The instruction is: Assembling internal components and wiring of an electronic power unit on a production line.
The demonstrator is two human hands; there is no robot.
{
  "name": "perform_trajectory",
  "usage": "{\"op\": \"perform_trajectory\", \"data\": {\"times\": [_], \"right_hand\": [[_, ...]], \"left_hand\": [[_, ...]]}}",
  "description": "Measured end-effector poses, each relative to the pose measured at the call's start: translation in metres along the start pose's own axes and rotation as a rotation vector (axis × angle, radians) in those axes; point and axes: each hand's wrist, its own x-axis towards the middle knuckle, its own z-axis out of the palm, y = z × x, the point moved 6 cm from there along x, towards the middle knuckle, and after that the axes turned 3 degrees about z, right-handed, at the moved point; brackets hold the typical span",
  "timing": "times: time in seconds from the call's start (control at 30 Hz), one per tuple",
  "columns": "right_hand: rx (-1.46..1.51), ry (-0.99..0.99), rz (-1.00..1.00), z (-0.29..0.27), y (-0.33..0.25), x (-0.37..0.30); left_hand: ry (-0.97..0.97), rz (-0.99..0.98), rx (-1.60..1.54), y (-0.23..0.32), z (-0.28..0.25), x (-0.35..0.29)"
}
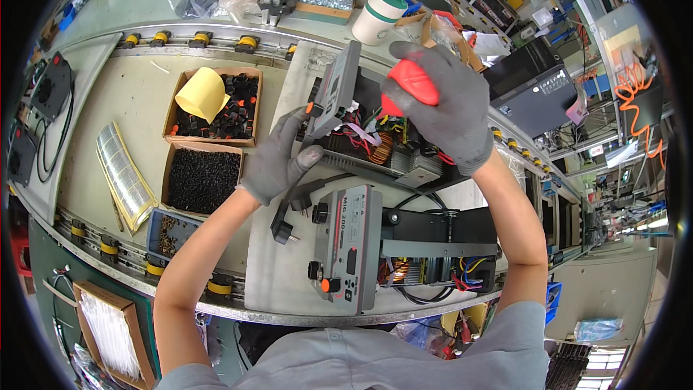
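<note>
My left hand [280,159], in a grey glove, grips the lower edge of a grey front panel [334,90] on an open electronic unit [382,148] with coloured wires and a copper coil inside. My right hand [444,105], also gloved, is closed around the red handle of a tool [410,81] held over the unit's inside. A second, similar unit [404,245] with a grey panel, black knobs and an orange button lies nearer to me on the same grey pallet [274,274].
To the left stand a cardboard box of black parts with a yellow sheet [216,105], a box of small black pieces [202,179] and a small blue bin [170,231]. A white roll with a green top [379,14] stands behind. Roller rails with yellow wheels border the bench.
</note>
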Motion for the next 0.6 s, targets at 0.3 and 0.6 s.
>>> {"op": "perform_trajectory", "data": {"times": [0.3, 0.6], "right_hand": [[-0.089, -0.107, -0.052, 0.036, 0.001, 0.004], [-0.034, -0.144, -0.005, 0.051, 0.006, 0.0]], "left_hand": [[0.009, -0.023, -0.1, -0.016, 0.004, 0.005], [0.052, -0.079, -0.196, -0.025, 0.006, 0.007]]}}
